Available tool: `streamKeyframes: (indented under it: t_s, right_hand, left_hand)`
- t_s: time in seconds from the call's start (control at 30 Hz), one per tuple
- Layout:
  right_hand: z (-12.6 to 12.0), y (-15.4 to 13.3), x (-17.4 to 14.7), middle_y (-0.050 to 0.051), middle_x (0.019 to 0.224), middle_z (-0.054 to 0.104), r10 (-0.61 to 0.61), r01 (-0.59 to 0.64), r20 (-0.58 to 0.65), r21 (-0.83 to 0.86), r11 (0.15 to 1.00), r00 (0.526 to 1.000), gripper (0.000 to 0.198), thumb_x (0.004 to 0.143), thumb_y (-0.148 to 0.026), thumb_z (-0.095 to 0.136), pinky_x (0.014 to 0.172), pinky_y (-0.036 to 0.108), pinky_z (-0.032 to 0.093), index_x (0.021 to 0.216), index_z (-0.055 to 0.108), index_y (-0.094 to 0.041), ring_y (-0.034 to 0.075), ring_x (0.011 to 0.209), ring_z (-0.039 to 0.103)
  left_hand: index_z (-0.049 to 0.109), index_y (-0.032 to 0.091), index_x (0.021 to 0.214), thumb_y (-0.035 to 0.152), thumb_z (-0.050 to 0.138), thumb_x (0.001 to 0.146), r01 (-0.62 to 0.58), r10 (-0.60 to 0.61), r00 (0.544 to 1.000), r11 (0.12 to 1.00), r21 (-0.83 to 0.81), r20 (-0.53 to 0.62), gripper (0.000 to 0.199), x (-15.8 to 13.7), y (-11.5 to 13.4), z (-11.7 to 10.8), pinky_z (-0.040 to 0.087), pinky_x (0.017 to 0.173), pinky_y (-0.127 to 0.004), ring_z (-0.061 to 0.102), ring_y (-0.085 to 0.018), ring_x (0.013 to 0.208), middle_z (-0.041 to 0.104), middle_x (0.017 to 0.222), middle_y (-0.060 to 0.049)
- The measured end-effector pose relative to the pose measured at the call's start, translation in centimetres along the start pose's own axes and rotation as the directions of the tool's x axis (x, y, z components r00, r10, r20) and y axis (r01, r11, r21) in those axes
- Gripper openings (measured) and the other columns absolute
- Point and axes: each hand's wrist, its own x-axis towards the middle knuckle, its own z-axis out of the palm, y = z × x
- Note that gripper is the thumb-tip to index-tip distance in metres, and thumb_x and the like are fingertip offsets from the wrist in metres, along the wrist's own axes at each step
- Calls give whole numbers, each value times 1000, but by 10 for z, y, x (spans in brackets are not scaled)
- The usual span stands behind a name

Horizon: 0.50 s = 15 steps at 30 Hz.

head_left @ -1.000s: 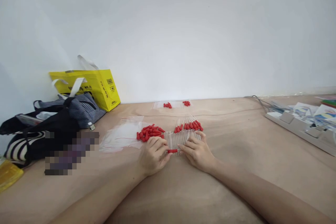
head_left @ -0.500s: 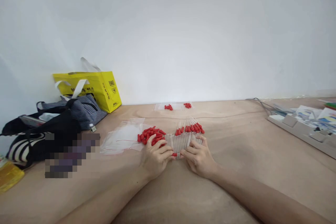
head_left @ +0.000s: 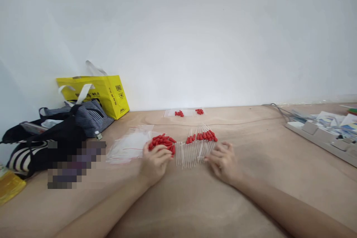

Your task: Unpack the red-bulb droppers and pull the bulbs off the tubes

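Observation:
My left hand (head_left: 156, 163) rests at the near edge of a pile of red rubber bulbs (head_left: 161, 140). Its fingers are bent and apart over the bulbs. Just right of it lies a row of clear, thin glass-like tubes (head_left: 186, 154), side by side. My right hand (head_left: 223, 161) is at the right end of that row, fingers curled and slightly blurred; whether a tube is pinched in the fingertips is unclear. One tube (head_left: 201, 149) slants across the others. Beyond the row, several tubes fitted with red bulbs (head_left: 206, 135) fan away from me.
Clear plastic bags (head_left: 128, 145) lie left of the pile. Farther back, another bag (head_left: 191, 113) has red-bulbed pieces on it. A yellow bag (head_left: 118, 96), a striped bag (head_left: 90, 119) and a black bag (head_left: 60, 139) stand left. A pale tray-like holder (head_left: 315, 137) sits right.
Both hands have drawn apart from their meeting at the near edge of the tubes. The left moved left onto the pile; the right shifted right. The red bulb between them is no longer visible there.

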Motion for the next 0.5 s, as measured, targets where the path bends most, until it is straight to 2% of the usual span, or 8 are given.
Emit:
streamKeyframes:
  t_s: [0.07, 0.1, 0.17, 0.23, 0.33, 0.4, 0.5]
  right_hand:
    - [-2, 7, -2, 0, 56, 55, 50, -49, 17, -21, 999, 999, 24, 85, -24, 41, 78, 34, 24, 73, 62, -20, 12, 64, 45]
    - [-2, 9, -3, 0, 59, 56, 36, -36, 42, -5, 999, 998, 25, 85, -24, 39, 75, 32, 25, 76, 62, -19, 12, 63, 45]
    - [1, 10, -4, 2, 64, 56, -12, 8, 99, 42, 999, 995, 24, 86, -21, 37, 68, 28, 29, 87, 61, -19, 12, 61, 46]
    - [6, 8, -5, 3, 69, 55, -33, 23, 128, 79, 997, 991, 27, 85, -16, 34, 63, 26, 31, 101, 56, -18, 12, 61, 46]
    - [14, 5, -4, 5, 78, 54, -1, -14, 126, 113, 993, 992, 36, 83, -10, 33, 62, 26, 37, 116, 45, -17, 14, 66, 47]
    - [19, 2, -1, 6, 83, 52, 15, -32, 122, 141, 989, 992, 40, 81, -7, 33, 63, 26, 39, 119, 43, -17, 14, 70, 48]
    - [27, -5, 7, 7, 86, 51, 28, -43, 96, 160, 986, 995, 42, 77, -2, 33, 64, 25, 39, 114, 47, -17, 15, 73, 47]
  left_hand:
    - [63, 25, 75, 23, 49, 80, 34, -34, 999, 999, -9, -7, 15, -3, -8, -2, 36, 84, -41, 57, -15, 76, 67, 76, 1]
    - [63, 24, 78, 24, 48, 80, 31, -32, 999, 999, -45, -8, 15, -3, -10, -1, 40, 78, -36, 56, -15, 74, 65, 77, -1]
    - [62, 22, 88, 24, 45, 82, 33, -38, 999, 989, -145, -36, 18, -2, -10, 2, 44, 70, -29, 54, -14, 74, 61, 79, -3]
    - [60, 20, 96, 22, 41, 84, 100, -121, 989, 972, -215, -89, 23, 0, -12, 7, 46, 69, -26, 53, -13, 77, 55, 83, -5]
    - [57, 17, 102, 22, 37, 83, 314, -344, 931, 925, -215, -123, 28, 1, -25, 11, 47, 72, -28, 53, -15, 81, 50, 87, -6]
    - [57, 15, 101, 23, 37, 81, 439, -464, 879, 878, -191, -112, 29, -1, -41, 12, 47, 73, -31, 54, -17, 80, 50, 85, -6]
    - [55, 14, 99, 24, 41, 77, 529, -554, 826, 827, -192, -107, 28, -4, -62, 11, 48, 70, -31, 55, -16, 75, 52, 83, -6]
